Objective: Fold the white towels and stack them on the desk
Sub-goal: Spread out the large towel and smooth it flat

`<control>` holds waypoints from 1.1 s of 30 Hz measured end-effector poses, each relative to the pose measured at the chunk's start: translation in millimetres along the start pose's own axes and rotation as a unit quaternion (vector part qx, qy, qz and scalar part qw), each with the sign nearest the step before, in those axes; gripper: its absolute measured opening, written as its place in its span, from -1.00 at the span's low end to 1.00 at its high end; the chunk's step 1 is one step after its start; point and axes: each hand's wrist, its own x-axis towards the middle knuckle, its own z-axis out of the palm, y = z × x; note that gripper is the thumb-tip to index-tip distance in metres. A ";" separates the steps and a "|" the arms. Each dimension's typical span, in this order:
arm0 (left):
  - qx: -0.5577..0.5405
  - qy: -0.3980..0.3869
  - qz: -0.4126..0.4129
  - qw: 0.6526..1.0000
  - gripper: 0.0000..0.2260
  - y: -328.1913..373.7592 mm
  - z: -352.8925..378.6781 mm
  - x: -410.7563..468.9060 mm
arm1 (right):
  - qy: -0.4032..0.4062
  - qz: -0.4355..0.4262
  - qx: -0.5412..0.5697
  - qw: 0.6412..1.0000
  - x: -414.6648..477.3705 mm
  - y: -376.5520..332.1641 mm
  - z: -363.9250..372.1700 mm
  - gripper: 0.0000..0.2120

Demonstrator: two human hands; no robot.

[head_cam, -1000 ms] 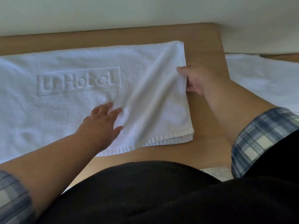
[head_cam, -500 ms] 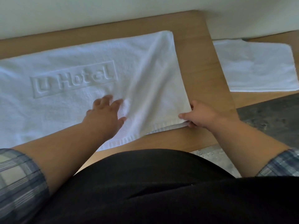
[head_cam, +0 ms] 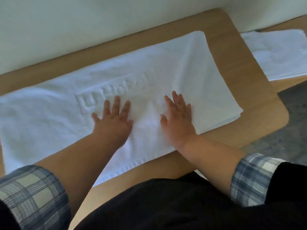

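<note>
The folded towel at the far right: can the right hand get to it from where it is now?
Probably yes. The right hand lies flat and empty on the big towel, and only bare desk separates it from the folded towel.

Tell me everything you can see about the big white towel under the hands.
The big white towel is terry cloth with an embossed boxed logo, partly legible as "U Hotel". It lies flat along the wooden desk, its right end showing stacked layers at the edge, so it is already folded. The left hand and right hand press on it, palms down, fingers spread.
</note>
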 end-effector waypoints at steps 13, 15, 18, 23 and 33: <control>0.037 0.032 0.364 0.930 -0.41 158.4 -48.2 85.8 | 0.016 -0.021 -0.172 0.985 -6.5 -1.6 30.1 -0.42; 0.067 0.066 0.327 0.940 -0.39 153.1 -47.1 114.0 | 0.025 -0.015 -0.151 0.988 -5.3 -1.9 30.0 -0.32; 0.054 0.130 0.286 0.948 -0.37 123.0 -58.1 153.7 | 0.020 -0.010 -0.134 0.991 -5.9 -0.8 30.7 -0.27; 0.068 0.174 0.213 0.959 -0.39 70.0 -86.6 200.1 | 0.013 -0.006 -0.129 0.992 -7.3 0.3 30.6 -0.28; -0.039 0.159 0.263 0.951 -0.45 52.1 -3.7 36.4 | -0.002 -0.003 -0.142 0.990 -7.1 -0.9 29.4 -0.28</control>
